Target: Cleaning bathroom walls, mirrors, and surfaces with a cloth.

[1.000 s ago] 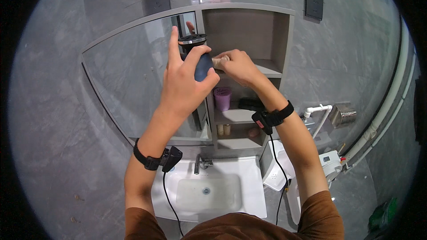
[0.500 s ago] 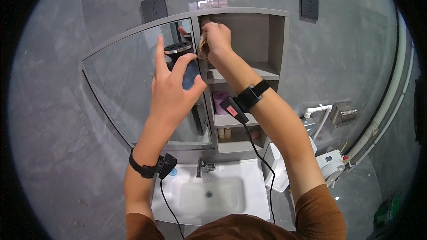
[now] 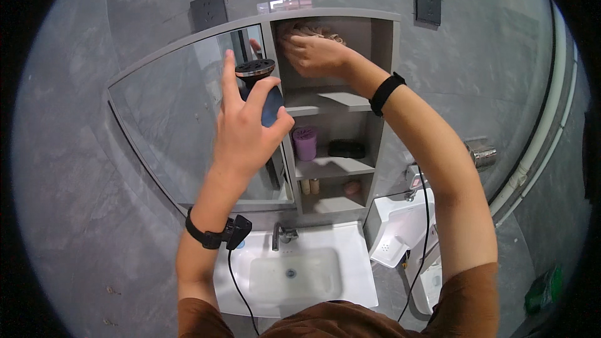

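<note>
My left hand [image 3: 247, 122] grips a dark blue cylindrical device [image 3: 271, 103] with a black, silver-ringed top, held upright before the mirrored door [image 3: 172, 119]. My right hand [image 3: 310, 53] is inside the cabinet's top compartment [image 3: 375, 56], fingers curled on a crumpled beige cloth [image 3: 325, 31] against its upper left. Below, the middle shelf holds a purple cup [image 3: 305, 144] and a black oblong item [image 3: 346, 148]; small beige bottles [image 3: 310, 186] and a pinkish item [image 3: 352, 188] stand on the bottom shelf.
Under the cabinet are a white sink [image 3: 355, 256] and faucet [image 3: 276, 236]. To the right are white fixtures [image 3: 385, 225], pipes [image 3: 526, 163], a metal holder [image 3: 485, 155] and a green bag [image 3: 543, 289]. Dark socket plates [image 3: 427, 6] and a pinkish item [image 3: 285, 4] are above.
My right hand moved from the middle-left of the cabinet up into the top compartment with the cloth, its forearm now swung further right. My left hand, still holding the device, shifted slightly left.
</note>
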`<state>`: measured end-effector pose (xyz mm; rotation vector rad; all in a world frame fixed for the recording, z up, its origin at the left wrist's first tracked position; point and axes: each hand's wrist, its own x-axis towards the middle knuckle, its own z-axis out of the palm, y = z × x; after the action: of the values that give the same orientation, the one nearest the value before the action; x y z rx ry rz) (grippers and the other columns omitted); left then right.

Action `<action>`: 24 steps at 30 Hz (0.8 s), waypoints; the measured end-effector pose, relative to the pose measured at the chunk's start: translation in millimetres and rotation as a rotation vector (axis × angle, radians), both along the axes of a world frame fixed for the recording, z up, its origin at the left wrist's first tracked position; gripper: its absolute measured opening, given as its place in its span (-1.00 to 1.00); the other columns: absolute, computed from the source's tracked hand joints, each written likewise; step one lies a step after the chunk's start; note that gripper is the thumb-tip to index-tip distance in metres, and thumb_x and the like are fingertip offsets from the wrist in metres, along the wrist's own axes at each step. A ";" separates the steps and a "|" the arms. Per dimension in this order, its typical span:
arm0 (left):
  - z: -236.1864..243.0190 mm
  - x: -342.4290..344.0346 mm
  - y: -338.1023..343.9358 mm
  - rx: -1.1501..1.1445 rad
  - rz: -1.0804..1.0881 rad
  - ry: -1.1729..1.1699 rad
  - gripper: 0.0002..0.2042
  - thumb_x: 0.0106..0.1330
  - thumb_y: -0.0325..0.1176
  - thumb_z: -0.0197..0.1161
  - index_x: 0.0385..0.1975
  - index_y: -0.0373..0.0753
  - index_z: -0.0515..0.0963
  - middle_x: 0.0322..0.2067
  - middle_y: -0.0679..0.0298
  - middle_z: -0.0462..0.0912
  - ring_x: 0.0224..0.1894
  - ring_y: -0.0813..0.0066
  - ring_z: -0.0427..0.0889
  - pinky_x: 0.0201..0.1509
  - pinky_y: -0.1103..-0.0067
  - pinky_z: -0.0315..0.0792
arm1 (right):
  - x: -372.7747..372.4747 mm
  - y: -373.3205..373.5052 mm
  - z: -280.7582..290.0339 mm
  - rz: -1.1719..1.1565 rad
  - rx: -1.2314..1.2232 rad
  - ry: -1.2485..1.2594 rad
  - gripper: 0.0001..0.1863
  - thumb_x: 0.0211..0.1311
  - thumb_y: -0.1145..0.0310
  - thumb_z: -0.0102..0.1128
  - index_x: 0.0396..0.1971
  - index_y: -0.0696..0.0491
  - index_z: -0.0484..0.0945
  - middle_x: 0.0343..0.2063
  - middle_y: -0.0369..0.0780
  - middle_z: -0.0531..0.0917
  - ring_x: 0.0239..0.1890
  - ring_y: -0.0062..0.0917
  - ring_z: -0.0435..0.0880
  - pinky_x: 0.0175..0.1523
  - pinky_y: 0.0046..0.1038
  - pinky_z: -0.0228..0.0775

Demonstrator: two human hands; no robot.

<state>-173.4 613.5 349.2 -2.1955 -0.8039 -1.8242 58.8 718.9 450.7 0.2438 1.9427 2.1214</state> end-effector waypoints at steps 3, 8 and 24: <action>-4.2 6.6 3.0 0.032 0.018 0.028 -0.60 0.03 -0.35 0.36 -0.05 -0.09 0.62 0.43 -0.20 0.07 0.14 -0.20 0.57 0.08 0.24 0.56 | 1.9 -1.6 4.0 -0.167 -0.045 -0.115 -0.82 -0.07 0.25 0.24 -0.49 -0.05 0.75 -0.25 -0.30 0.72 0.06 -0.34 0.62 0.34 -0.32 0.26; -6.4 21.0 -1.5 -0.035 -0.059 0.016 -0.60 0.03 -0.35 0.35 -0.04 -0.08 0.61 0.42 -0.22 0.07 0.16 -0.22 0.55 0.12 0.22 0.54 | 23.8 2.7 22.1 -0.320 0.190 -0.294 -0.87 0.01 0.21 0.30 -0.66 -0.17 0.70 -0.53 -0.42 0.69 -0.27 -0.56 0.63 0.03 -0.43 0.28; -10.1 40.8 8.3 0.055 -0.133 0.017 -0.60 0.03 -0.35 0.36 -0.05 -0.11 0.60 0.42 -0.25 0.05 0.22 -0.30 0.47 0.18 0.18 0.48 | 33.9 -62.5 18.2 -0.751 0.180 0.147 -0.87 0.18 0.27 0.24 -0.43 -0.19 0.77 -0.40 -0.38 0.78 -0.27 -0.55 0.73 -0.13 -0.44 0.33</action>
<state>-132.6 621.8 339.1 -2.2762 -0.6103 -1.8601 92.7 656.4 468.9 1.0078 1.3899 1.7773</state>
